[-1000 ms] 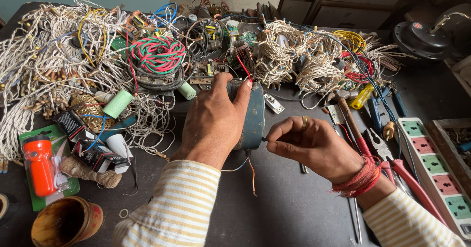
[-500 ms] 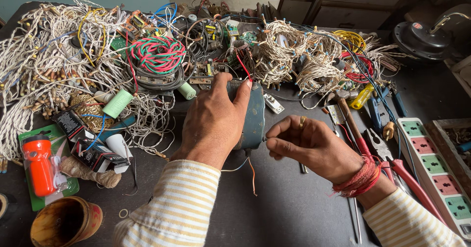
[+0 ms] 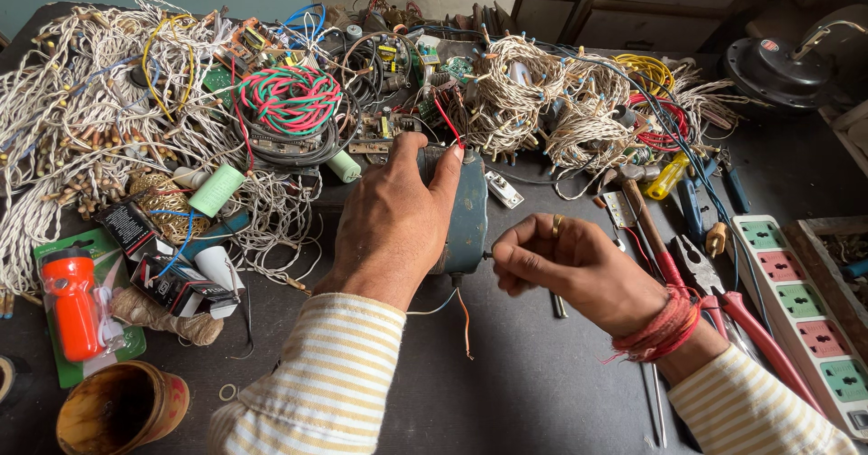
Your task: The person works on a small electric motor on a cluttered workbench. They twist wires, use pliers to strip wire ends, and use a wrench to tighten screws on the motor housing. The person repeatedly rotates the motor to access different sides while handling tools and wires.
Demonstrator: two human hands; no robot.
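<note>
Here left hand (image 3: 391, 225) clasps motor (image 3: 467, 215) — right hand (image 3: 565, 265) pinches shaft.

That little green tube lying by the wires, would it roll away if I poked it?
Probably yes: the green tube looks round and smooth, and it lies on its side. It likely wouldn't roll far, since white wires crowd close around it. It looks small and plain, so it is likely fairly light and stiff.

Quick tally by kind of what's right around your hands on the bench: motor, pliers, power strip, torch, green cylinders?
Blue-green motor under the left hand: 1
Red-handled pliers beside the right hand: 1
White power strip: 1
Orange torch: 1
Pale green cylinders: 2
Total: 6
</note>
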